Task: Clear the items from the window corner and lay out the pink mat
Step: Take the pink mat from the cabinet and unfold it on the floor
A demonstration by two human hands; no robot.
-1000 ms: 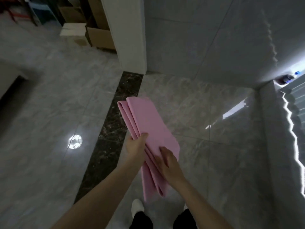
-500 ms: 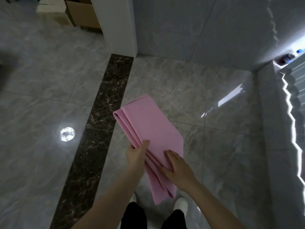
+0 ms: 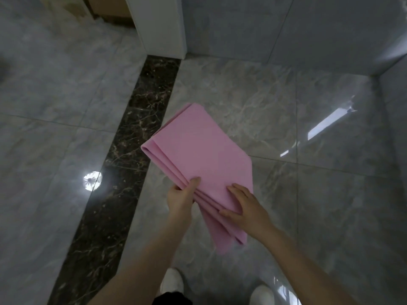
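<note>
Looking down at the floor, much is cut off or hidden: the cardboard box (image 3: 110, 6) at the upper left runs past the top edge, the white pillar (image 3: 160, 25) shows only its foot, and of the person only the forearms, dark trouser edge and two white shoes (image 3: 174, 281) at the bottom edge can be seen. The fingers of the left hand (image 3: 179, 198) lie under the folded pink mat (image 3: 198, 150) and cannot be seen; only its thumb shows, pressed on top near the mat's left edge, so this grip pinches the stacked layers between thumb and hidden fingers. The right hand (image 3: 244, 204) lies on the upper face of the mat with fingers fairly straight and spread, its thumb along the lower layers; whether any finger hooks under a layer cannot be told. The mat is held in the air above the grey marble floor (image 3: 286, 106), at the centre of the frame. Its folded bulk reaches up and left from both hands, rounded fold edges facing left, while a shorter loose end hangs down and right below the right hand. A dark marble strip (image 3: 123, 150) crosses the floor to the left of the mat.
</note>
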